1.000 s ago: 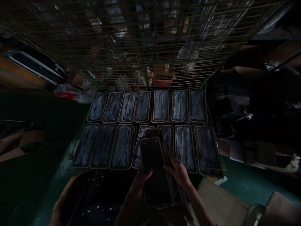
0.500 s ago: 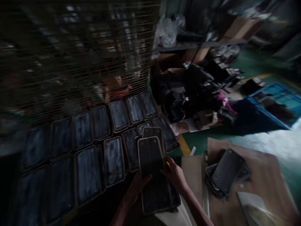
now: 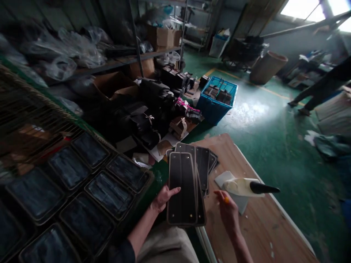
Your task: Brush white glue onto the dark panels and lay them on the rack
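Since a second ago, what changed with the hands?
The right hand let go of the stack of dark panels and hangs open over the wooden board; the stack swung right with the view. The left hand still grips it; the coated panels lie as before.

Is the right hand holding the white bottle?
No, the right hand is open and apart from the white bottle; only the left hand holds the dark panels.
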`<state>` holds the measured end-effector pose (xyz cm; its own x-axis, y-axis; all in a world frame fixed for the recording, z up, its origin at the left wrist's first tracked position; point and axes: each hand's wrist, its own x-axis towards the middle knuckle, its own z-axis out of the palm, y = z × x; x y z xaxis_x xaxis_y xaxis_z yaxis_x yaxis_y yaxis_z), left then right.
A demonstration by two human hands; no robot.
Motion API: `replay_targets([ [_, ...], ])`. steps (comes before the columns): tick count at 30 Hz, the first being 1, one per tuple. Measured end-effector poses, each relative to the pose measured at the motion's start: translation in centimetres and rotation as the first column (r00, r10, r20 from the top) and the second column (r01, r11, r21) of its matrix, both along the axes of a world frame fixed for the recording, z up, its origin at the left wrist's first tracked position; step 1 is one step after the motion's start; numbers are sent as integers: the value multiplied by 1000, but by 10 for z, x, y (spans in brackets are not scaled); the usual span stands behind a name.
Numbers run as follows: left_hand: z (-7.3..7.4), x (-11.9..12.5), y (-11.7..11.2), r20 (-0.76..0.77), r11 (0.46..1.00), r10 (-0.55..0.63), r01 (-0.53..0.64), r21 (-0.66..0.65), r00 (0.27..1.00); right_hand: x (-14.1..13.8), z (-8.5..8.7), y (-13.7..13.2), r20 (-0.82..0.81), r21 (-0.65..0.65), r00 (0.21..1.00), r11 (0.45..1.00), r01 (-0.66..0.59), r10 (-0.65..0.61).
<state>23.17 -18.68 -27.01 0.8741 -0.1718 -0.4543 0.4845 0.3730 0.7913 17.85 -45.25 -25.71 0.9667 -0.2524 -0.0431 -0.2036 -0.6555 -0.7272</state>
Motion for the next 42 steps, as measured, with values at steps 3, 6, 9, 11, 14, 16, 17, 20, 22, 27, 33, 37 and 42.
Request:
replay_targets([
  [3, -28, 39, -50, -58, 977, -169, 159, -144, 984, -14, -1, -72, 198, -115, 973, 983, 145, -120],
  [6, -65, 71, -91, -135, 941, -316, 293, -169, 939, -25, -11, -120, 202, -88, 937, 948, 306, -284],
  [9, -103, 97, -123, -173, 932, -363, 356, -74, 915, -26, -31, -148, 171, -16, 900, 912, 410, -401],
  [11, -124, 108, -137, -161, 933, -333, 349, 83, 929, -22, -48, -160, 193, -38, 881, 894, 447, -432],
  [14, -144, 115, -150, -145, 820, -296, 329, 468, 944, -16, -72, -172, 170, -48, 890, 899, 436, -423],
  [16, -149, 116, -153, -132, 620, -299, 298, 726, 945, -12, -83, -177, 142, -20, 903, 911, 413, -406],
  [17, -150, 115, -153, -126, 512, -311, 278, 813, 942, -9, -87, -179, 136, -23, 910, 917, 399, -392],
  [20, -149, 108, -149, -112, 341, -378, 251, 906, 919, 0, -96, -182, 122, -123, 943, 938, 325, -311],
  [22, -149, 99, -144, -89, 321, -421, 240, 916, 903, 6, -104, -183, 76, -215, 967, 943, 255, -244],
  [27, -150, 61, -125, -16, 264, -422, 139, 954, 907, 15, -133, -187, -62, -330, 976, 927, 176, -208],
  [33, -151, 24, -96, -39, 271, -409, 162, 949, 912, 13, -147, -184, -98, -340, 963, 918, 206, -253],
  [37, -155, 15, -85, -119, 324, -358, 243, 914, 926, 13, -139, -175, -84, -361, 960, 906, 221, -267],
  [42, -159, 13, -82, -256, 504, -312, 388, 772, 915, 1, -125, -161, -150, -444, 967, 888, 121, -206],
])
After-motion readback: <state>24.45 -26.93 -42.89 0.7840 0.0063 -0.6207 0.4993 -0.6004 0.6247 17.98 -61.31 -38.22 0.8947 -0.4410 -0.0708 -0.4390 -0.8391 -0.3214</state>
